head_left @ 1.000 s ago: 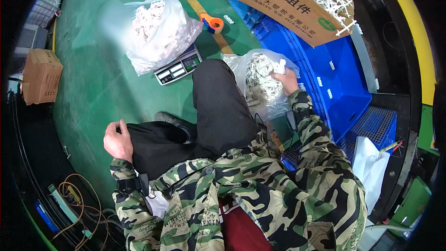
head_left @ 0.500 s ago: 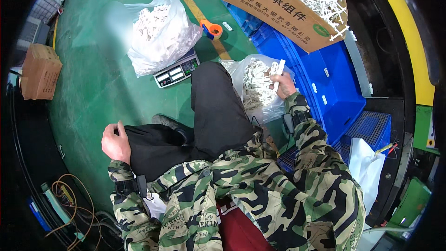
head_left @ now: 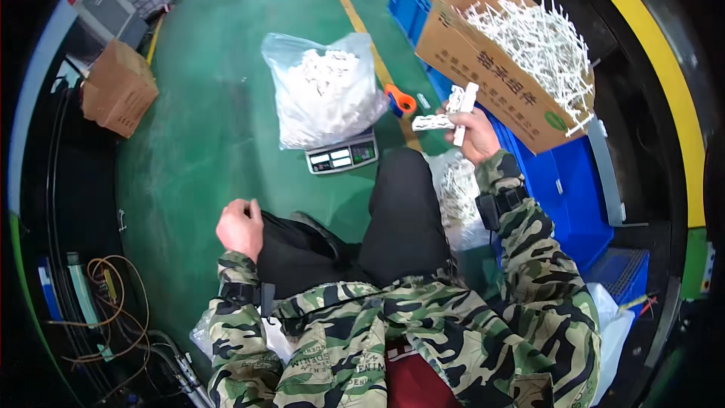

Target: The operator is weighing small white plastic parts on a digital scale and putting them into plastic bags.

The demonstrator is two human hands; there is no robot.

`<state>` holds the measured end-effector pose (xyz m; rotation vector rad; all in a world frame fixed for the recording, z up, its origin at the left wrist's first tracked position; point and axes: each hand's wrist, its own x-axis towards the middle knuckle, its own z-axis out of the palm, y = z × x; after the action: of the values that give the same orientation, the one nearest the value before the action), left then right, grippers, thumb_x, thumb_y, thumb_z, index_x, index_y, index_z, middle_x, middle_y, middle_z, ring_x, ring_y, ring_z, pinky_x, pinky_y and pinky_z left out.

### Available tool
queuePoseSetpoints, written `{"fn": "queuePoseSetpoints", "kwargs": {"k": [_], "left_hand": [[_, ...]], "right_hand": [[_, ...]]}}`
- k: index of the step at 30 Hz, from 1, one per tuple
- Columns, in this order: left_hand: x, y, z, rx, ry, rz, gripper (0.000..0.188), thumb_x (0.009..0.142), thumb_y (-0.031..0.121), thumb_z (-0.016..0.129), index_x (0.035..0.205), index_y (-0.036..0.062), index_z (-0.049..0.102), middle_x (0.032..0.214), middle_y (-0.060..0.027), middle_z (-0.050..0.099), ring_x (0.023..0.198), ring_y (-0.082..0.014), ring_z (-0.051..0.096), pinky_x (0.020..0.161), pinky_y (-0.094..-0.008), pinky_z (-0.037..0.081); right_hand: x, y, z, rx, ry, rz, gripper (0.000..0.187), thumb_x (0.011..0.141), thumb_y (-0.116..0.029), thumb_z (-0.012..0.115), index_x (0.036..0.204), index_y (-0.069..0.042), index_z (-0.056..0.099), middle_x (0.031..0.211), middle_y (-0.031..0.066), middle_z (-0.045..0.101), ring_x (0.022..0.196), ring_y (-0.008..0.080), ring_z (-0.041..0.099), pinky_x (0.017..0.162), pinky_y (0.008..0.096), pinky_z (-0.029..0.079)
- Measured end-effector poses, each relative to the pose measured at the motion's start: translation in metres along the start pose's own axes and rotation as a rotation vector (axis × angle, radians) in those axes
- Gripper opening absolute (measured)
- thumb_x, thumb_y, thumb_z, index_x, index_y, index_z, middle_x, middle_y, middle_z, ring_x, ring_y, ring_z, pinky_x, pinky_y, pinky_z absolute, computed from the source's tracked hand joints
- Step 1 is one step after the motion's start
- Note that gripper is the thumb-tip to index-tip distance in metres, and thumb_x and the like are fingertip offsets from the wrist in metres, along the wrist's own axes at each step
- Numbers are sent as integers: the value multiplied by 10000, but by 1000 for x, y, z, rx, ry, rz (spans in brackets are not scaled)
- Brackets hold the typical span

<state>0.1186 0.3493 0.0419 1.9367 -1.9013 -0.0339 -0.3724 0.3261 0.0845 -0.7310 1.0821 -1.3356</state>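
Several white plastic parts [head_left: 466, 109], long and narrow, are gripped in my right hand [head_left: 478, 136]; they stick out past the fingers in different directions. This hand is raised above a clear bag of white plastic parts [head_left: 459, 193], which lies on the floor beside my right knee. My left hand [head_left: 240, 228] is at my left knee, its fingers curled in; whatever they may hold is hidden. Ahead of me a large clear bag of white parts [head_left: 325, 91] sits on a digital scale [head_left: 342, 155].
An orange and blue tape dispenser [head_left: 400, 101] lies beside the scale. A cardboard box [head_left: 491, 68] of thin white pieces rests over blue crates [head_left: 578, 211] at right. Another carton [head_left: 121, 91] stands far left. Loose cables [head_left: 124, 306] are at lower left.
My right hand has come up out of the floor bag with white parts, now fanned out in its grip. The left hand stays by the knee. The view has shifted.
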Motion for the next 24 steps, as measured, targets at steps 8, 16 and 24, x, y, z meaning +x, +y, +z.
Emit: {"fn": "queuePoseSetpoints", "kwargs": {"k": [8, 16, 24], "left_hand": [[-2, 2, -5, -22, 29, -41, 212, 842, 247, 721, 733, 75, 659, 777, -133, 674, 776, -351, 656, 692, -466, 529], [-3, 6, -8, -46, 31, -17, 211, 841, 224, 711, 720, 65, 645, 781, -111, 669, 789, -334, 649, 692, -459, 525], [-3, 3, -8, -65, 19, -16, 219, 855, 221, 696, 721, 59, 635, 789, -107, 665, 802, -331, 646, 697, -454, 523]], "right_hand": [[123, -57, 131, -128, -120, 19, 245, 886, -126, 694, 1079, 16, 643, 959, 100, 695, 756, 174, 684, 568, 268, 523], [168, -16, 171, -907, 60, -245, 646, 859, -388, 753, 1151, 173, 620, 903, 181, 718, 740, 168, 688, 678, 308, 533], [102, 17, 30, -466, 238, -66, 320, 913, -289, 698, 901, 30, 671, 809, 113, 701, 642, 165, 663, 566, 287, 531]]}}
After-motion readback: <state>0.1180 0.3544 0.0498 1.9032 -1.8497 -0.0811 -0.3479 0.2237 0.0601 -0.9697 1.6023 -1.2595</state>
